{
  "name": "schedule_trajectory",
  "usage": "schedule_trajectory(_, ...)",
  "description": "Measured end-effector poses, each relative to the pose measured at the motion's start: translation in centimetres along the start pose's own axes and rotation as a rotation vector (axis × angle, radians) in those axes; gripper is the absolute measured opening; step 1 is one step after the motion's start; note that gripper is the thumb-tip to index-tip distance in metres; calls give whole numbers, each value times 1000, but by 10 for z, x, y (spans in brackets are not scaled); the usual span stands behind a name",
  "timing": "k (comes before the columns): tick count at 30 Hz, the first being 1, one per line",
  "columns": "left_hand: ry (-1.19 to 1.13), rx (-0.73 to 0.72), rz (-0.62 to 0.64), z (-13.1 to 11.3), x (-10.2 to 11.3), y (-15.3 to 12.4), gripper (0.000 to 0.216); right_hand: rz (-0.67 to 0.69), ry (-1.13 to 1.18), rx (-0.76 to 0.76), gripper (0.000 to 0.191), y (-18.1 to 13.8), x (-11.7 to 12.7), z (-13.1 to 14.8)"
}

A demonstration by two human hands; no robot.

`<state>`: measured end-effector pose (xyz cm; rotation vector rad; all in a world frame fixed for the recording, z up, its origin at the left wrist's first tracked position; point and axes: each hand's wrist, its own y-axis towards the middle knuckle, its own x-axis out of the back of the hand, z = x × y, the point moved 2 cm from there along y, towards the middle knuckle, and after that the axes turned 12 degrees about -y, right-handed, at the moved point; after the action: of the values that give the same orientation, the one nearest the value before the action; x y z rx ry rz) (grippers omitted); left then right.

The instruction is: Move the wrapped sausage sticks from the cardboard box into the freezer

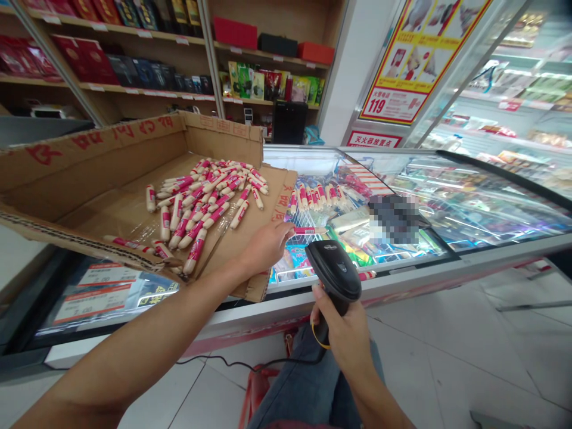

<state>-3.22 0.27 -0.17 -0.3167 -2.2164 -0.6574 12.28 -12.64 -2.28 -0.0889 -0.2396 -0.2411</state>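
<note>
Left hand [268, 244] outstretched, the person pinched one end of a pink-labelled sausage [309, 230] — held over the freezer [402, 271], just beyond the barcode scanner [333, 271]. The right hand [344, 333] was wrapped around the scanner's handle, its head raised near that sausage; whether the trigger was pressed could not be told. Farther back, a short row of sausages [315, 196] lay side by side at the freezer, and another sausage end [367, 275] showed by the front rim. Judging by the two lots, only the smaller share was out — a much larger loose heap [201, 202] remained in the cardboard box [111, 149], which sat on the freezer with one side folded down. Below, the black cable [223, 359] ran past a red stool [257, 393]; behind everything stood stocked shelves [174, 92].
</note>
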Motion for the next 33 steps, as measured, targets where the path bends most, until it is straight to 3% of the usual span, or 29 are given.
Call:
schedule_trajectory(14,30,-109,81,-5,-12,1,29,-52,50,11,33,-8,13,-1)
schedule_trajectory(21,144,-125,161,-37,-24,23,28,-10,53,-3,37,-8,30,-9)
schedule_trajectory(27,190,34,227,-59,-46,31,21,-11,54,25,35,-9,35,-7)
schedule_trajectory(33,166,41,234,-61,-57,24,20,-20,48,16,37,-8,38,-9)
